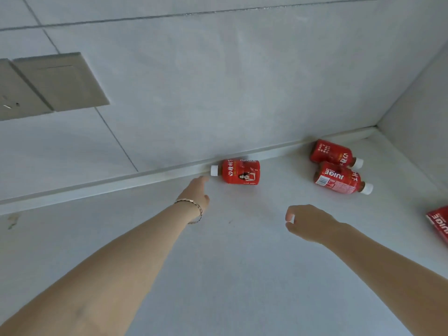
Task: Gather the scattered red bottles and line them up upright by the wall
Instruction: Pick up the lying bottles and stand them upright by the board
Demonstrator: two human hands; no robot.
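The middle and lower frame is bare floor (242, 275), open between the left hand (197, 192) and the right hand (308, 223). Just above centre a lying bottle (238, 172) rests against the skirting (145, 178), blocking passage along the wall there. At right, two bottles (339, 166) lie side by side near the corner, a fourth (440, 225) at the edge.

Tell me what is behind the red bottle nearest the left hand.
Behind the red plastic bottle runs the pale baseboard of the wall; whether they touch is unclear. The left hand reaches toward its white cap.
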